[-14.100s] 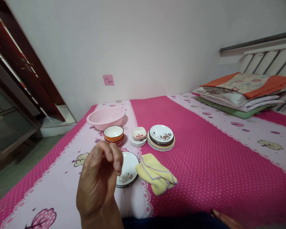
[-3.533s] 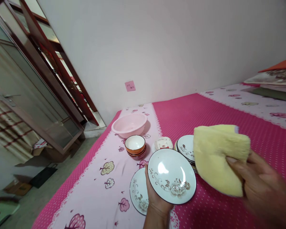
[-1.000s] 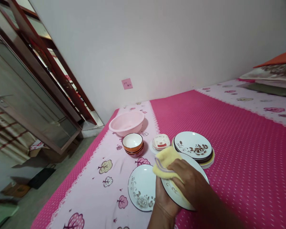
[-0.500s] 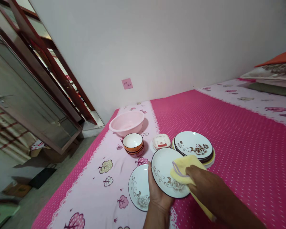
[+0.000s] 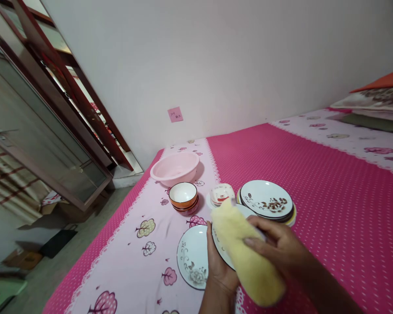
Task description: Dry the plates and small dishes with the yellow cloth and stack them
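My left hand (image 5: 221,270) grips a white plate (image 5: 221,249) with a dark rim from below and at its left edge, tilted over the bed. Pinched in my right hand (image 5: 275,242) is a yellow cloth (image 5: 245,257), spread across the plate and covering most of its flower pattern. A second flowered plate (image 5: 191,253) lies on the bed, partly behind my left wrist. Beyond the held plate sit a stack of plates (image 5: 265,196) to the right and small square dishes (image 5: 222,193) with a red mark.
A stack of orange-brown bowls (image 5: 183,196) stands left of the dishes. Behind it is a pink basin (image 5: 175,168) near the wall. The bed (image 5: 314,174) has a pink dotted cover, with pillows (image 5: 380,102) at far right. A glass door (image 5: 46,113) stands at the left.
My right hand has turned over, and the cloth now spreads over more of the plate, up to its far edge. My left hand still grips the plate, shifted slightly right.
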{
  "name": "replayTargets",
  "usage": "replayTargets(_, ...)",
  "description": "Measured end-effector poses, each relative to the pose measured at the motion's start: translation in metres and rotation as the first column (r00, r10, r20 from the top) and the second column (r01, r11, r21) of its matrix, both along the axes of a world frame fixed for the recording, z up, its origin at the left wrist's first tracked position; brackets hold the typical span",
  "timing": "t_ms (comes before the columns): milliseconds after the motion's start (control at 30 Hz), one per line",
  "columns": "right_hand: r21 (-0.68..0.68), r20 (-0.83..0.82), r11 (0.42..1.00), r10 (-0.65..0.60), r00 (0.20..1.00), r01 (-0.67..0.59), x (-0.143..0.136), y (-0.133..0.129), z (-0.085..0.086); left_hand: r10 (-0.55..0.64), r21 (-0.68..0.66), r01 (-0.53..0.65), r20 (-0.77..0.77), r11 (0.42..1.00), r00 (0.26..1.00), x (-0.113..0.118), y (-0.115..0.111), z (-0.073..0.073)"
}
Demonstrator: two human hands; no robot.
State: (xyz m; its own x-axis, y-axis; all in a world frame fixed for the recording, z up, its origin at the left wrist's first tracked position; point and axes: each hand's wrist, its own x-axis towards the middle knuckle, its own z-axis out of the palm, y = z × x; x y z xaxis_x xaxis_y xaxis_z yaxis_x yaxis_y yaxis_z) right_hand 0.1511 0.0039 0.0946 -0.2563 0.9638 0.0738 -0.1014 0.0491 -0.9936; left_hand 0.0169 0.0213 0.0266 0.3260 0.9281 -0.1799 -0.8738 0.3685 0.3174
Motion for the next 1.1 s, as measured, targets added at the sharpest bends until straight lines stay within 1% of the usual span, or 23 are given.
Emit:
replayTargets(67, -0.084, -0.073, 0.982, -0.173, 0.982, 0.166, 0.013, -0.003, 0.007, 0.0, 0.011, -0.001, 0.038, 1.0, 0.999, -0.002, 0.003, -0.003)
replayTargets(100, -0.102, -0.06, 0.96, -0.267, 0.962, 0.26, 0.019, -0.005, 0.01, -0.019, 0.01, 0.018, 0.053, 1.0, 0.998, -0.003, 0.004, -0.005)
replayTargets(133, -0.088, -0.014, 0.929, -0.361, 0.933, 0.358, 0.024, -0.006, 0.012, -0.035, 0.013, 0.034, 0.054, 0.999, 0.998, -0.004, 0.004, -0.006)
replayTargets(167, -0.038, 0.051, 0.888, -0.456, 0.889, 0.458, 0.028, -0.006, 0.013, -0.048, 0.018, 0.047, 0.055, 0.999, 0.997, -0.005, 0.005, -0.007)
replayTargets(200, 0.049, 0.12, 0.838, -0.545, 0.83, 0.543, 0.03, -0.006, 0.012, -0.06, 0.022, 0.059, 0.055, 0.998, 0.997, -0.005, 0.004, -0.008)
replayTargets(233, 0.169, 0.181, 0.785, -0.619, 0.765, 0.596, 0.03, -0.004, 0.01, -0.067, 0.027, 0.066, 0.055, 0.997, 0.996, -0.005, 0.004, -0.008)
replayTargets(267, 0.305, 0.222, 0.736, -0.672, 0.706, 0.604, 0.028, -0.002, 0.005, -0.072, 0.033, 0.07, 0.054, 0.997, 0.996, -0.005, 0.004, -0.008)
replayTargets(300, 0.434, 0.245, 0.699, -0.698, 0.673, 0.568, 0.025, 0.002, 0.0, -0.072, 0.04, 0.07, 0.057, 0.997, 0.996, -0.004, 0.003, -0.007)
replayTargets(333, 0.538, 0.263, 0.684, -0.691, 0.673, 0.493, 0.02, 0.006, -0.007, -0.072, 0.046, 0.069, 0.063, 0.997, 0.995, -0.002, 0.002, -0.006)
replayTargets(367, 0.607, 0.29, 0.692, -0.651, 0.702, 0.391, 0.015, 0.01, -0.014, -0.069, 0.049, 0.066, 0.072, 0.997, 0.995, -0.001, 0.002, -0.005)
replayTargets(400, 0.638, 0.331, 0.718, -0.581, 0.743, 0.278, 0.009, 0.014, -0.021, -0.062, 0.049, 0.058, 0.085, 0.997, 0.994, 0.0, 0.001, -0.003)
replayTargets(467, 0.609, 0.439, 0.788, -0.429, 0.789, 0.089, 0.0, 0.02, -0.034, -0.039, 0.041, 0.034, 0.114, 0.999, 0.993, 0.002, 0.001, -0.001)
replayTargets(533, 0.565, 0.497, 0.825, -0.348, 0.795, 0.007, -0.005, 0.023, -0.044, -0.01, 0.017, 0.008, 0.129, 1.0, 0.992, 0.002, 0.001, 0.0)
replayTargets(633, 0.533, 0.515, 0.846, -0.348, 0.784, 0.026, -0.004, 0.024, -0.049, -0.005, -0.022, 0.008, 0.117, 1.0, 0.993, 0.001, 0.0, 0.0)
replayTargets(767, 0.524, 0.55, 0.85, -0.39, 0.738, 0.059, 0.0, 0.022, -0.047, -0.029, -0.052, 0.035, 0.103, 0.998, 0.994, 0.003, -0.001, 0.0)
replayTargets(867, 0.519, 0.573, 0.849, -0.429, 0.699, 0.095, -0.003, 0.021, -0.047, -0.026, -0.035, 0.03, 0.085, 0.999, 0.996, 0.005, -0.001, -0.002)
replayTargets(1000, 0.538, 0.6, 0.834, -0.48, 0.64, 0.122, -0.006, 0.022, -0.048, -0.029, 0.001, 0.029, 0.061, 1.0, 0.998, 0.006, 0.0, -0.005)
replayTargets(1033, 0.532, 0.604, 0.837, -0.483, 0.634, 0.13, -0.004, 0.022, -0.048, -0.026, 0.007, 0.026, 0.058, 1.0, 0.998, 0.006, 0.0, -0.005)
replayTargets(1100, 0.517, 0.587, 0.842, -0.481, 0.652, 0.156, 0.005, 0.023, -0.044, -0.028, 0.015, 0.027, 0.058, 1.0, 0.998, 0.005, 0.0, -0.006)
